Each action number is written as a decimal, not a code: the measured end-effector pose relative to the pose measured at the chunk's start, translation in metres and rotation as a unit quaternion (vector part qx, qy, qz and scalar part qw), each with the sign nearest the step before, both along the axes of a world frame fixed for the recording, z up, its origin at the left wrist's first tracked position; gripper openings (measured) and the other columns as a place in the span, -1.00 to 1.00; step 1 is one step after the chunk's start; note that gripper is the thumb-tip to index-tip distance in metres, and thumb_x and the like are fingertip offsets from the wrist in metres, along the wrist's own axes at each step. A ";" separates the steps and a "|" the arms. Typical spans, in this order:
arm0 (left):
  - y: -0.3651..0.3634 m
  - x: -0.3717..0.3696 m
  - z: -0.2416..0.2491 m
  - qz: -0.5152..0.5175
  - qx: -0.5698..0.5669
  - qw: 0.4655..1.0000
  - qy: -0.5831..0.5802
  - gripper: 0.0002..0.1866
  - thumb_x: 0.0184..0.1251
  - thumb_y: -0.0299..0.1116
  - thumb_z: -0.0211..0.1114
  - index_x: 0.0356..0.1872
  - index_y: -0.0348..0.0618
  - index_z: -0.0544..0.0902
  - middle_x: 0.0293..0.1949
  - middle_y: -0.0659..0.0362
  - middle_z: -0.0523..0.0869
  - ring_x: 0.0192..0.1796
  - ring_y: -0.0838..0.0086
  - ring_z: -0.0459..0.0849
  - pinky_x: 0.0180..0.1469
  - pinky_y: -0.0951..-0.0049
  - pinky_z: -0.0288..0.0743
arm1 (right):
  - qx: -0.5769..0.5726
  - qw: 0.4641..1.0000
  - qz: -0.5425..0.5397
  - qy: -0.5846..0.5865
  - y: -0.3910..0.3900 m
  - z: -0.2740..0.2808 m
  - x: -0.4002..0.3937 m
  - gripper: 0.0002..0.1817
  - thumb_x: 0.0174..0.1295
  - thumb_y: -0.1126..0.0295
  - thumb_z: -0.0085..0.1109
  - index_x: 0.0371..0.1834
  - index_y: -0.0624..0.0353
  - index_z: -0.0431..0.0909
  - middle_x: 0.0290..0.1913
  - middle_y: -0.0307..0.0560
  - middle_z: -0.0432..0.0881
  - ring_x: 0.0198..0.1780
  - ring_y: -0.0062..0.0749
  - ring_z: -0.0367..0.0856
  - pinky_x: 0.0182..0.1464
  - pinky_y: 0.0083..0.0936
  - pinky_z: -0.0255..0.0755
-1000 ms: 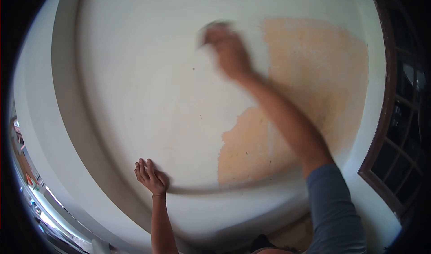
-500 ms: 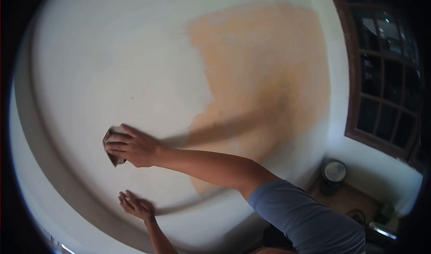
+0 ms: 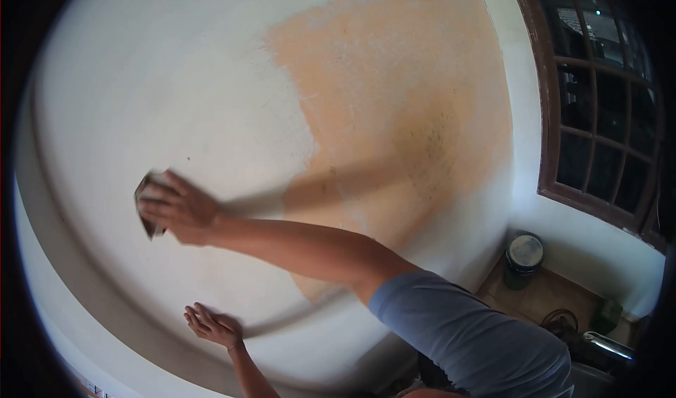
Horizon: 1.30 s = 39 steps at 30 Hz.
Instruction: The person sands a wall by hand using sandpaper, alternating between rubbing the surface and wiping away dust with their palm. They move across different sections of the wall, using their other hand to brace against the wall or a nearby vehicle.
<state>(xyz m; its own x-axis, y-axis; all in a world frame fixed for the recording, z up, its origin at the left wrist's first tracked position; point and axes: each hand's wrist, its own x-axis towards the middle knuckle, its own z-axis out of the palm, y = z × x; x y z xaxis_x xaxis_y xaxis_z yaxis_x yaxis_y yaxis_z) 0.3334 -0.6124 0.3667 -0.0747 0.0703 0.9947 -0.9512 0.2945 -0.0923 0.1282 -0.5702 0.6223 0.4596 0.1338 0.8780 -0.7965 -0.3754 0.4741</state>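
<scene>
My right hand [image 3: 182,208] presses a folded piece of sandpaper [image 3: 151,229] against the white wall [image 3: 232,109], fingers laid over its back. Only the dark brown edges of the sheet show past the fingers. Lower down, my left hand [image 3: 214,326] rests on the same wall with nothing in it, its fingers stretched out. A large orange-tan patch [image 3: 373,67] with a ragged left edge and dark marks covers the wall to the right of my right hand.
A brown-framed window [image 3: 553,137] is at the right. Below it, a lidded bucket [image 3: 524,251] stands on the tiled floor [image 3: 539,296] in the corner. A shiny metal object [image 3: 607,344] lies at lower right. A raised border [image 3: 84,257] curves along the wall's left side.
My right hand has slid left and slightly up over the wall with the sandpaper. My left hand has stayed nearly in place. The view has shifted a little.
</scene>
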 end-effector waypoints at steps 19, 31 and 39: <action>0.010 -0.002 0.007 -0.068 0.011 0.997 0.030 -0.51 0.27 -0.53 -0.02 0.27 -0.30 0.47 0.34 -0.17 0.40 0.39 -0.10 0.31 0.43 -0.01 0.12 | 0.038 0.994 -0.069 0.069 -0.012 -0.053 0.099 -0.52 0.38 0.20 -0.09 0.37 -0.10 0.42 0.41 -0.46 0.40 0.50 -0.41 0.15 0.55 -0.04 -0.14; 0.005 -0.002 0.005 -0.101 0.013 0.993 0.060 -0.54 0.21 -0.60 0.00 0.18 -0.28 0.52 0.32 -0.09 0.42 0.42 0.01 0.28 0.44 0.01 0.04 | -0.007 0.995 -0.088 0.045 -0.025 0.004 0.104 -0.50 0.29 0.30 -0.02 0.34 -0.05 0.41 0.40 -0.39 0.41 0.52 -0.36 0.10 0.49 0.05 -0.06; 0.000 0.001 0.000 -0.162 -0.012 0.982 0.100 -0.65 0.22 -0.67 0.01 0.05 -0.37 0.49 0.06 -0.09 0.38 0.28 -0.03 0.35 0.38 0.01 0.24 | 0.055 0.935 -0.136 0.322 -0.032 -0.052 0.157 -0.55 0.33 0.20 0.00 0.30 -0.25 0.46 0.42 -0.61 0.35 0.50 -0.57 0.13 0.53 -0.20 -0.12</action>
